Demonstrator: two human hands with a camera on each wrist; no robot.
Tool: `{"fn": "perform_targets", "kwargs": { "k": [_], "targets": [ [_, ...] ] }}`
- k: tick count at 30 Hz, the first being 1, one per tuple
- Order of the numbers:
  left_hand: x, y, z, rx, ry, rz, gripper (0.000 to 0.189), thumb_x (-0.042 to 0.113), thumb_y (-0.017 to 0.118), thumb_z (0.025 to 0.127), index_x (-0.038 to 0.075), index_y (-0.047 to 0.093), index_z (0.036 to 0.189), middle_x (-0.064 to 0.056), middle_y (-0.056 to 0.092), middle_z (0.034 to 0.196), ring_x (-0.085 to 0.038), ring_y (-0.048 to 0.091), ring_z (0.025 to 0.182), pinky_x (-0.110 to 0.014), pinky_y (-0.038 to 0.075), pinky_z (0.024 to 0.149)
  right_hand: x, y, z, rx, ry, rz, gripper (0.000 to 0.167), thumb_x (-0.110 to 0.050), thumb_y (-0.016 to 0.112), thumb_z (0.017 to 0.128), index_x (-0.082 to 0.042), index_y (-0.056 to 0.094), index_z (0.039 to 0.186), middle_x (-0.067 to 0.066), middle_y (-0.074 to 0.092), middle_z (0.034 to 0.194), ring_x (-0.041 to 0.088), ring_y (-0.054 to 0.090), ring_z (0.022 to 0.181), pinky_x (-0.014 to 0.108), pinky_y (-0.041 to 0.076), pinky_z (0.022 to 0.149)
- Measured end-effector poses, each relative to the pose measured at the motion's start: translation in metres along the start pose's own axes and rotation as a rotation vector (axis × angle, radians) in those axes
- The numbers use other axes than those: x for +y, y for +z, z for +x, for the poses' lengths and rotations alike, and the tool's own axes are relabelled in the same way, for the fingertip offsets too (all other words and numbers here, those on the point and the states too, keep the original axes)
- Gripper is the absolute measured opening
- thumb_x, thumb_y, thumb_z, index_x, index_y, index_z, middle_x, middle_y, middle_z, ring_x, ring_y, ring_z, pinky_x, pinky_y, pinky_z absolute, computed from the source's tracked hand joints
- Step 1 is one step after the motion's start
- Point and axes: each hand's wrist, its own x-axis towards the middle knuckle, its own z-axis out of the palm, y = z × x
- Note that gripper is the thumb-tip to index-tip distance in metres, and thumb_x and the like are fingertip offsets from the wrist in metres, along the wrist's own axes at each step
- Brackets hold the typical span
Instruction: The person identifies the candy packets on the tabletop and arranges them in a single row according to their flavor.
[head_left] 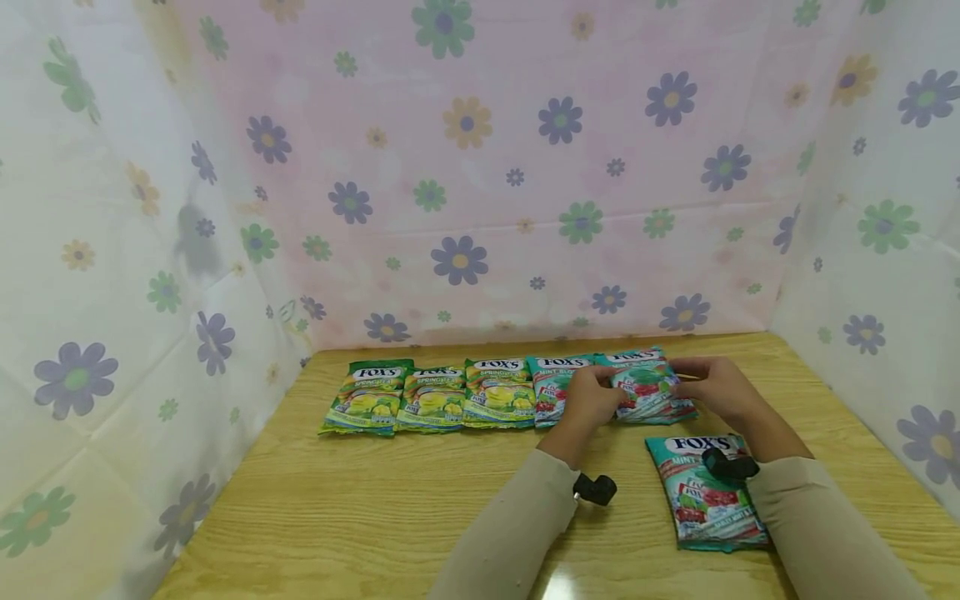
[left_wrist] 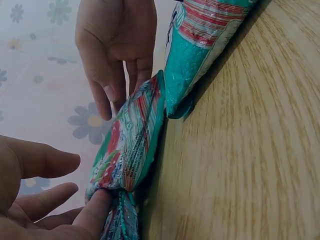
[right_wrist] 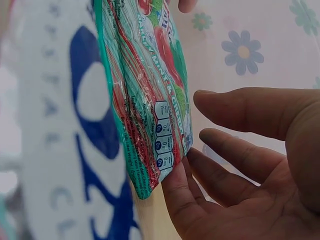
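A teal Fox's candy bag (head_left: 641,387) lies at the right end of a row, between my two hands. My left hand (head_left: 594,400) touches its left edge with its fingers, thumb raised apart from them in the left wrist view. On the other side my right hand (head_left: 716,387) has its fingertips against the bag's right edge; the right wrist view shows the thumb (right_wrist: 240,110) off the bag's face. Another teal bag (head_left: 547,387) adjoins it, partly hidden by my left hand. Nearer me, a third teal bag (head_left: 708,504) lies partly under my right wrist.
Three green and yellow Fox's bags continue the row leftward: one at the far left (head_left: 367,400), one beside it (head_left: 433,400) and one near the middle (head_left: 501,396). A flower-print cloth (head_left: 480,175) walls the wooden table (head_left: 360,500) at back and sides.
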Motion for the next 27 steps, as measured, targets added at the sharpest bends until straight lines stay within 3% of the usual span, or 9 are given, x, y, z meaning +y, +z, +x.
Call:
{"fn": "perform_targets", "kwargs": {
  "k": [8, 12, 15, 19, 23, 27],
  "targets": [
    [-0.0018, -0.0008, -0.0009, 0.004, -0.014, 0.022, 0.037, 0.002, 0.070, 0.096, 0.008, 0.070, 0.133, -0.002, 0.065, 0.092, -0.015, 0.041, 0.057, -0.033, 0.037, 0.055, 0.0005, 0.0035, 0.0009, -0.013, 0.026, -0.017, 0.058, -0.014, 0.064, 0.103, 0.006, 0.043, 0.154, 0.033, 0.041, 0.156, 0.051, 0.044, 0.142, 0.048, 0.054, 0.105],
    [-0.0036, -0.0005, -0.0012, 0.003, -0.024, 0.006, 0.039, 0.002, 0.071, 0.095, 0.007, 0.070, 0.133, -0.003, 0.067, 0.098, -0.015, 0.041, 0.059, -0.034, 0.036, 0.056, 0.0012, 0.0052, 0.0022, -0.021, 0.040, -0.013, 0.058, -0.014, 0.063, 0.103, 0.005, 0.043, 0.154, 0.032, 0.040, 0.158, 0.051, 0.042, 0.144, 0.054, 0.049, 0.109],
    [-0.0058, 0.0008, -0.0012, 0.004, -0.028, -0.003, 0.039, 0.002, 0.072, 0.094, 0.006, 0.070, 0.133, -0.005, 0.069, 0.112, -0.016, 0.048, 0.069, -0.035, 0.038, 0.060, 0.0018, 0.0056, 0.0021, -0.028, 0.046, -0.013, 0.057, -0.013, 0.062, 0.104, 0.006, 0.043, 0.154, 0.033, 0.041, 0.157, 0.050, 0.043, 0.143, 0.053, 0.050, 0.108],
    [-0.0079, 0.0020, -0.0014, 0.009, -0.037, 0.010, 0.038, 0.004, 0.074, 0.094, 0.006, 0.070, 0.132, -0.005, 0.068, 0.127, -0.016, 0.062, 0.095, -0.035, 0.045, 0.068, 0.0018, 0.0054, 0.0004, -0.039, 0.046, -0.020, 0.055, -0.012, 0.061, 0.104, 0.007, 0.044, 0.153, 0.034, 0.042, 0.155, 0.050, 0.046, 0.140, 0.049, 0.053, 0.104],
    [-0.0091, 0.0027, -0.0008, 0.013, -0.035, 0.032, 0.036, 0.007, 0.073, 0.095, 0.006, 0.070, 0.131, -0.005, 0.068, 0.130, -0.022, 0.064, 0.119, -0.037, 0.056, 0.080, 0.0010, 0.0048, -0.0009, -0.039, 0.033, -0.028, 0.055, -0.012, 0.060, 0.105, 0.009, 0.043, 0.153, 0.036, 0.041, 0.155, 0.052, 0.044, 0.141, 0.052, 0.052, 0.105],
    [-0.0097, 0.0031, -0.0019, 0.020, -0.032, 0.050, 0.034, 0.007, 0.071, 0.096, 0.006, 0.070, 0.130, -0.006, 0.068, 0.130, -0.025, 0.063, 0.124, -0.040, 0.057, 0.082, 0.0012, 0.0047, -0.0027, -0.043, 0.025, -0.035, 0.055, -0.013, 0.060, 0.105, 0.010, 0.043, 0.152, 0.036, 0.041, 0.154, 0.052, 0.044, 0.140, 0.052, 0.052, 0.105]
  ]
}}
